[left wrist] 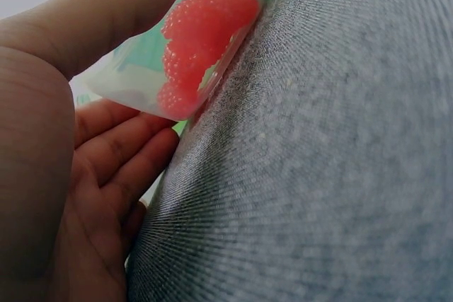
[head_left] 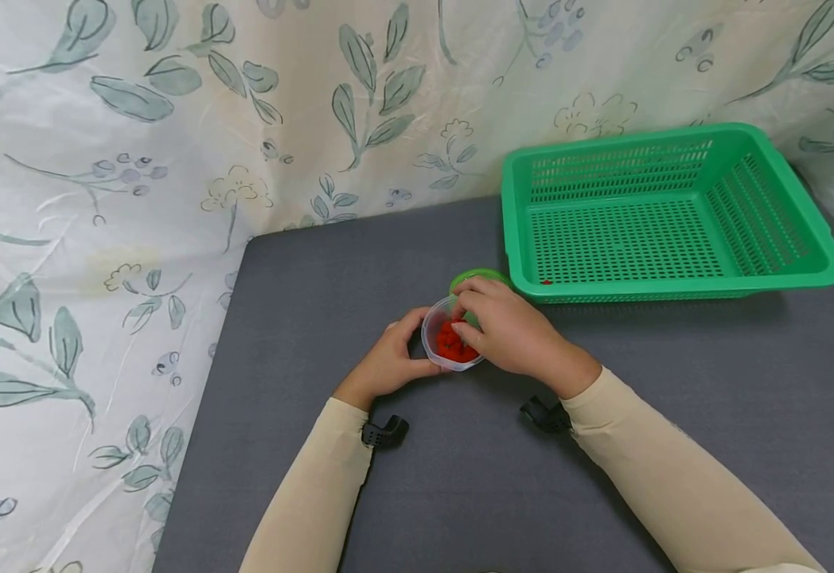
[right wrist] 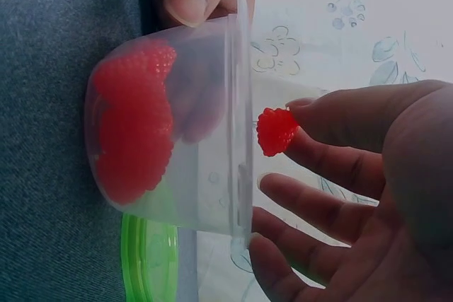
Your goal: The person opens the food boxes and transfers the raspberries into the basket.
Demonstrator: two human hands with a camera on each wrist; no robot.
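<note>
A clear plastic tub (head_left: 428,341) with red raspberries (head_left: 449,344) in it stands on the grey table. My left hand (head_left: 391,360) grips it from the left, thumb on the near side and fingers round the far side. Over the tub's mouth is my right hand (head_left: 510,328). In the right wrist view, its thumb and index finger pinch a single raspberry (right wrist: 276,132) just outside the rim, while the other fingers spread by the tub's edge. More raspberries (left wrist: 202,40) show through the tub wall in the left wrist view. Behind the tub lies a green lid (head_left: 476,275), partly hidden.
At the back right a green slatted basket (head_left: 675,291) stands on the dark grey table (head_left: 302,318). A small red bit (head_left: 546,282) shows at its front left corner. A leaf-patterned cloth (head_left: 173,159) hangs behind and to the left.
</note>
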